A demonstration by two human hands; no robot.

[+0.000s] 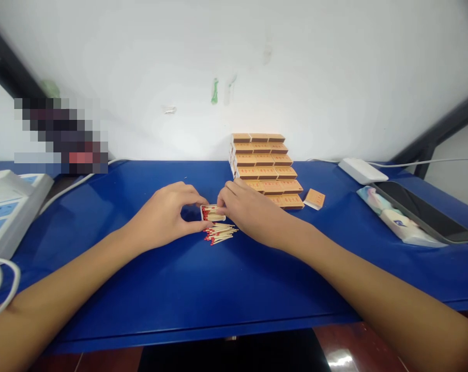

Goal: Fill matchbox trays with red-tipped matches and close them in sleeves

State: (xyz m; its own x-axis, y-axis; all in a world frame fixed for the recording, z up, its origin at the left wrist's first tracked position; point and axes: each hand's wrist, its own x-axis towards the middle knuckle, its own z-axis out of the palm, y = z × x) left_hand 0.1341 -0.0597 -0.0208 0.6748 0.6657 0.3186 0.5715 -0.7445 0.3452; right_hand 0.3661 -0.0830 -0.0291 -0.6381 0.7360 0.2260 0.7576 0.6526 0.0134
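Note:
My left hand grips the left end of a small white matchbox tray between thumb and fingers. Inside the tray lie red-tipped matches, heads toward the left. My right hand has its fingers pinched together over the tray's right end; whatever is between the fingertips is hidden. A loose pile of matches lies on the blue table just in front of the tray, near my left thumb. To the right of my right hand lies an orange matchbox cover.
Matchboxes form a stepped stack against the wall, partly behind my right hand. At right are a phone, a tissue pack and a white adapter. A power strip with white cables stands at left.

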